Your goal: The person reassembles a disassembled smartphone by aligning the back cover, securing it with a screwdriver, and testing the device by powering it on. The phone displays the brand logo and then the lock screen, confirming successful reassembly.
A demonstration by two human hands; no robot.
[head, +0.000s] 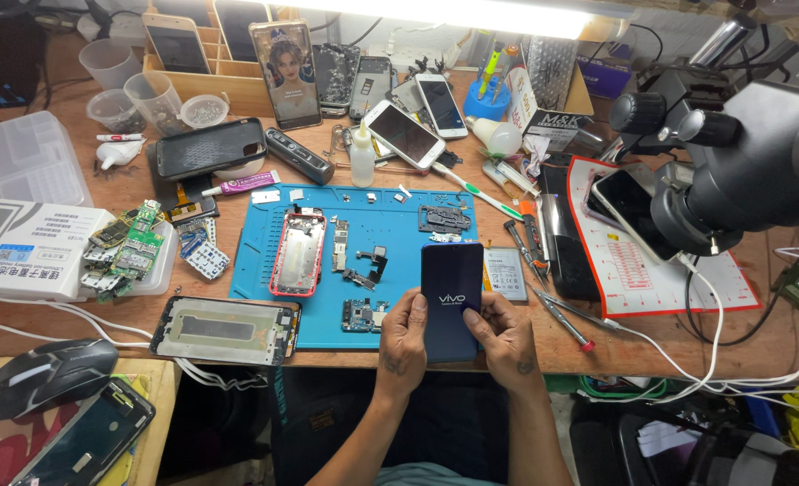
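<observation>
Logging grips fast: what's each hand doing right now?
Left hand: closed on the dark phone.
Right hand: closed on the same phone.

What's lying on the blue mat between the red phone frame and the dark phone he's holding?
In the head view, between the red phone frame and the dark phone lie small circuit boards and loose parts on the blue mat.

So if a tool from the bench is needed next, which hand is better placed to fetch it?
Probably the right hand: the red-tipped metal screwdriver lies just beside it. The left hand could keep gripping the dark blue rectangular phone that both hold.
</observation>
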